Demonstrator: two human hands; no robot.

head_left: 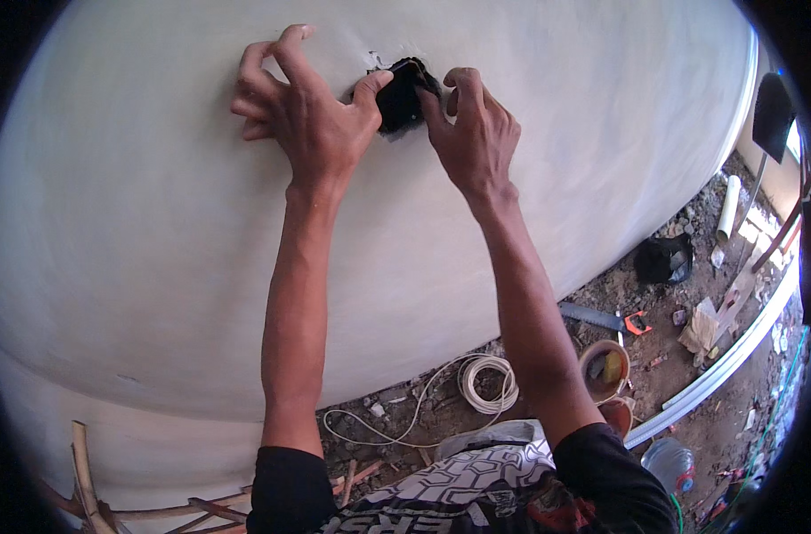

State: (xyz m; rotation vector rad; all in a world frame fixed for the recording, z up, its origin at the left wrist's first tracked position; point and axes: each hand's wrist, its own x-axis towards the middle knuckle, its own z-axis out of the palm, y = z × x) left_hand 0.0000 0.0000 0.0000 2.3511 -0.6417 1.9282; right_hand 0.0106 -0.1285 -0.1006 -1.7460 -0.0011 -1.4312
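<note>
Shirt [476, 485], patterned and dark-sleeved, is seen at bottom centre; bare forearms [297, 303] are raised from it toward the top of the frame. Left hand [321, 129], upper centre-left: fingers splayed and bent, grip released, thumb laid at the left edge of a black recessed box [398, 107]. Right hand [475, 138], just right of the box: fingers curled, thumb tip set at the right rim; whether anything is pinched there is hidden. The box is set at upper centre in a smooth, pale wall [156, 222], ragged at its edges. Beyond, at lower right, littered ground [619, 289] is seen: cable coil [468, 392] near bottom centre, orange-handled saw [592, 316] to its upper right, bucket [627, 365] just below the saw. Black bag [663, 260] and white pipe [729, 209] are noted farther up the right side.
</note>
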